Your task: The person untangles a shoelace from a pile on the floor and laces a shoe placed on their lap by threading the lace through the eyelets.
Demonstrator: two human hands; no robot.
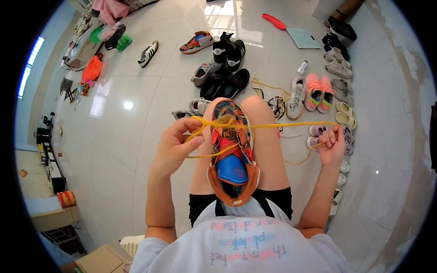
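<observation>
Broad tiled floor (114, 150) lies frame left; yellow lace (291, 124) crosses central shoe's (232, 169) edge, fingers of left hand (175, 143) and right hand (334, 146) grasping it.

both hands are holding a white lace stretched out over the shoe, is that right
The colour is wrong: the head view shows a yellow lace. The left hand and right hand do both hold it stretched out over the shoe.

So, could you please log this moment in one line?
left grip: looped yellow shoelace | right grip: taut strand | multicoloured sneaker: on thighs
</observation>
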